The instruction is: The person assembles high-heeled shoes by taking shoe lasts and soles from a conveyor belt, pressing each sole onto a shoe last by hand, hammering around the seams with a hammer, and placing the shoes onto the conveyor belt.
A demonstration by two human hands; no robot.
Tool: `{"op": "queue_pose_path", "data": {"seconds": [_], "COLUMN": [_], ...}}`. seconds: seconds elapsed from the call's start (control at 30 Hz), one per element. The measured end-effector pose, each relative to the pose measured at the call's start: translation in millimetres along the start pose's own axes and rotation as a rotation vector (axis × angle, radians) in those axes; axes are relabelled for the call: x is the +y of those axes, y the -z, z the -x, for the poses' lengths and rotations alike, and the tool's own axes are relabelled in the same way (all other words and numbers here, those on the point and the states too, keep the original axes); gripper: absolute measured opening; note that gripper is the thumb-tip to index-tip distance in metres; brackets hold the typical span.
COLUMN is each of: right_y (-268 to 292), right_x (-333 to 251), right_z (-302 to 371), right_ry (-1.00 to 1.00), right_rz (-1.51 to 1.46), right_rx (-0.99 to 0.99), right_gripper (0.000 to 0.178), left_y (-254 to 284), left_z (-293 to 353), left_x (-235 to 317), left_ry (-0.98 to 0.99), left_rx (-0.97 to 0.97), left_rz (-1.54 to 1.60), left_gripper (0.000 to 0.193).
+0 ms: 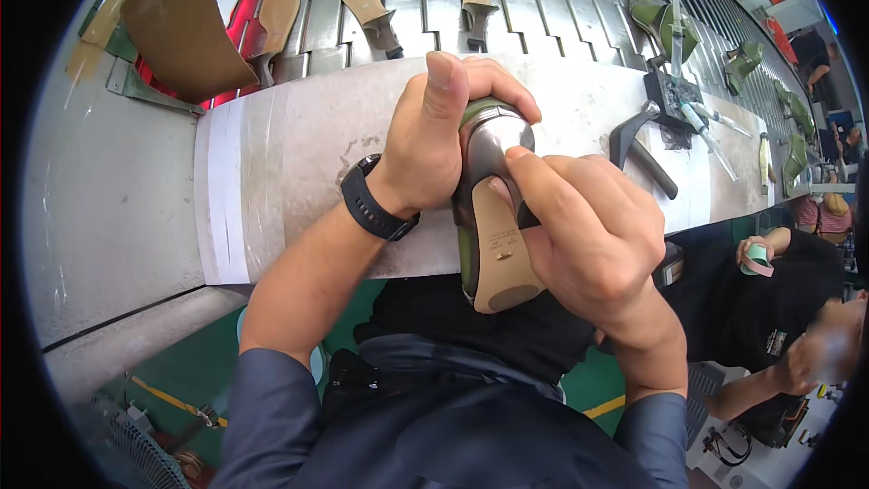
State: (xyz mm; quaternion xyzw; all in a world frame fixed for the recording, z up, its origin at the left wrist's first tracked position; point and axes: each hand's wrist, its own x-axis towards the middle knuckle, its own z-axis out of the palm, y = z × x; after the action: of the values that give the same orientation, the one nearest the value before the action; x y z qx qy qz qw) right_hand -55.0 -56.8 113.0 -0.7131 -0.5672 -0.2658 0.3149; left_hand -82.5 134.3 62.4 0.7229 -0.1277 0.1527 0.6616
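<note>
The left hand (433, 140) clasps the upturned shoe (498, 258) by its side, a sound hold; the right hand (602, 226) presses its glossy heel (491, 143), any pinch unclear. Between them, the shoe seems light, stiff-soled, slippery-heeled.

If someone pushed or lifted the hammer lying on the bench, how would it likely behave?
The hammer would likely stay rigid, as its solid-looking handle runs straight. It may feel head-heavy, since the broad, curved head sits at one end. Pushed, it would probably pivot or slide rather than roll, because the head juts out crosswise.
</note>
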Motion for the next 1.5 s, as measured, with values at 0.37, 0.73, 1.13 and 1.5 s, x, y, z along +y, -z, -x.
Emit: {"op": "queue_pose_path", "data": {"seconds": [0.37,0.73,1.13,1.5], "right_y": [-9.0,-8.7,26.8,24.6], "right_x": [12.8,9.7,15.2,9.2], "right_z": [-4.0,44.1,-20.7,-28.8], "right_ry": [0.040,-0.964,-0.470,-0.544], "right_rz": [-0.069,-0.822,-0.002,0.059], "right_rx": [0.011,0.070,-0.386,-0.487], "right_gripper": [0.033,0.018,0.044,0.039], "left_y": [4.8,19.3,-7.9,-30.9], "left_z": [3.8,-11.7,-25.4,-16.5], "left_x": [13.0,-12.2,-14.6,-12.5], "left_ry": [0.073,0.131,0.072,0.089], "left_rx": [-0.033,0.064,-0.048,0.004], "left_rz": [0.021,0.253,-0.015,0.300], "left_gripper": [0.065,0.034,0.058,0.051]}}
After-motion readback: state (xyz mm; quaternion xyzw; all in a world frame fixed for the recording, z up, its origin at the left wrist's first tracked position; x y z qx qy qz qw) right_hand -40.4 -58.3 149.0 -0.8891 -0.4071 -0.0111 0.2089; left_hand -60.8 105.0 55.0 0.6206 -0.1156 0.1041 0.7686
